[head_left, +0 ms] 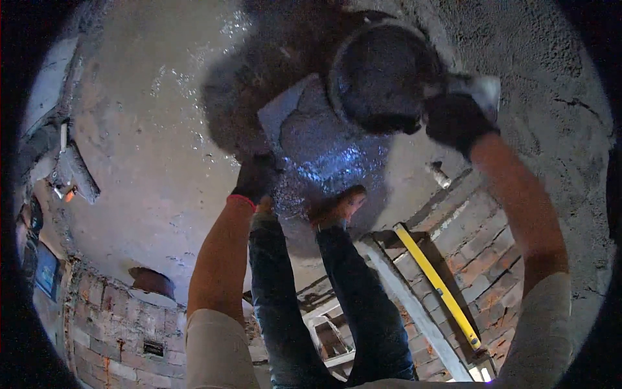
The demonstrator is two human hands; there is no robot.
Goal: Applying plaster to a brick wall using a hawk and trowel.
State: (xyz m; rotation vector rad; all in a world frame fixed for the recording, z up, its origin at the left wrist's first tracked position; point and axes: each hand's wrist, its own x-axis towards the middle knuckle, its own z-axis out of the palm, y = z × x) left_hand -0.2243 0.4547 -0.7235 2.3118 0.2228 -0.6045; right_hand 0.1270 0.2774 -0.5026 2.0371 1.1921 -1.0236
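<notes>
My left hand (258, 176), in a dark glove with a red cuff, is closed at the lower edge of a flat grey board (285, 111) carrying a heap of wet mortar (317, 133). Its fingers are mostly hidden. Also dark-gloved, my right hand (459, 122) is closed on what looks like a trowel (484, 94), whose pale flat blade shows beyond the knuckles. Between the hands and farther off is a round black bucket (385, 74), its dark mouth facing me. The right hand is close beside its rim.
My foot (346, 204) is below the mortar, beside wet patches. A yellow spirit level (440, 285) leans near the brickwork (479, 259) at the lower right. A short pipe stub (440, 176) sticks out near it. Rough grey plaster (551, 97) covers the right side.
</notes>
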